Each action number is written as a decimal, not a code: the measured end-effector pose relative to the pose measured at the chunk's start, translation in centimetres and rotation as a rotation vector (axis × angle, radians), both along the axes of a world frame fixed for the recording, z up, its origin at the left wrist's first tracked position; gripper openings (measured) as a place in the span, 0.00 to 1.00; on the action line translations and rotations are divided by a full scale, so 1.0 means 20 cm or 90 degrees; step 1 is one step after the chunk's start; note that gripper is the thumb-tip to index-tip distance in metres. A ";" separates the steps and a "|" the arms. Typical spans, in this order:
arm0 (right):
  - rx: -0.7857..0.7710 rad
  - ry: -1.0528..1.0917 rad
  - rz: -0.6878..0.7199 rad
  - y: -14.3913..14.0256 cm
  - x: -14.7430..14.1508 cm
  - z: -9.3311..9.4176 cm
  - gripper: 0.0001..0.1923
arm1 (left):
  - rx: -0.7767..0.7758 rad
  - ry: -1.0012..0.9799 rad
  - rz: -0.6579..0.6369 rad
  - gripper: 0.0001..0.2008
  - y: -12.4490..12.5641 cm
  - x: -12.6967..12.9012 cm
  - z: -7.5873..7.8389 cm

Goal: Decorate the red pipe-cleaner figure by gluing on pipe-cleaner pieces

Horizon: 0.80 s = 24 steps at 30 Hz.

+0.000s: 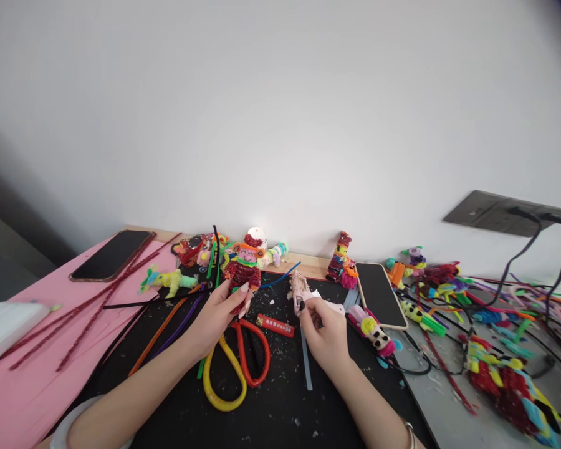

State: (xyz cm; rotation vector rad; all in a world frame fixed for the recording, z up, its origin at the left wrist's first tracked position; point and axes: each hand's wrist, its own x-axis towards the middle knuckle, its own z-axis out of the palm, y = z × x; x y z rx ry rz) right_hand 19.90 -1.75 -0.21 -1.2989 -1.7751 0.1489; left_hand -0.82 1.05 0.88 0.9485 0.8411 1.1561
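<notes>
My left hand [227,304] is closed around a pipe-cleaner doll [243,271] with a dark red body, a pink face and an orange top. My right hand [325,327] grips a pale pink glue gun [299,288], its tip pointing away from me. Below that hand extends a translucent glue stick [307,368]. Between my forearms, scissors [267,357] with one red and one yellow handle lie on a black mat [280,418]; their blades are mostly hidden. A small red packet [275,325] rests between the two hands.
Phones lie at left [112,254] and right [382,294]. Red pipe cleaners [93,310] cross the pink sheet [32,390]. Finished dolls [340,260] stand along the wall. Loose pipe cleaners and black cables [549,293] crowd the right side, below a wall socket [486,209].
</notes>
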 end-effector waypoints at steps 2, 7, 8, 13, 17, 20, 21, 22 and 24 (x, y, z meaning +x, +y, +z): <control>-0.001 0.000 -0.001 0.00 0.00 0.00 0.10 | 0.005 0.006 -0.009 0.14 0.00 0.00 -0.01; 0.004 -0.002 0.000 0.00 0.00 0.00 0.10 | 0.004 0.020 -0.009 0.16 0.00 0.00 -0.01; 0.004 -0.001 -0.001 0.00 0.00 0.00 0.10 | 0.003 0.023 -0.008 0.16 0.01 0.00 -0.01; -0.011 -0.001 -0.003 0.00 0.00 -0.01 0.09 | 0.005 0.048 0.003 0.16 0.01 -0.01 -0.03; -0.022 -0.002 -0.003 0.01 0.00 -0.01 0.09 | 0.003 0.064 0.018 0.15 0.02 -0.01 -0.05; -0.021 -0.002 -0.004 0.00 0.00 -0.01 0.09 | 0.014 0.060 0.013 0.13 0.02 -0.01 -0.05; -0.022 -0.002 -0.005 0.00 0.00 -0.01 0.09 | 0.019 0.057 0.008 0.13 0.02 -0.01 -0.05; -0.022 -0.002 -0.006 0.00 0.00 -0.01 0.09 | 0.024 0.054 0.002 0.13 0.02 -0.01 -0.05; -0.021 -0.003 -0.006 0.00 0.00 -0.01 0.09 | 0.032 0.054 -0.006 0.13 0.02 -0.01 -0.05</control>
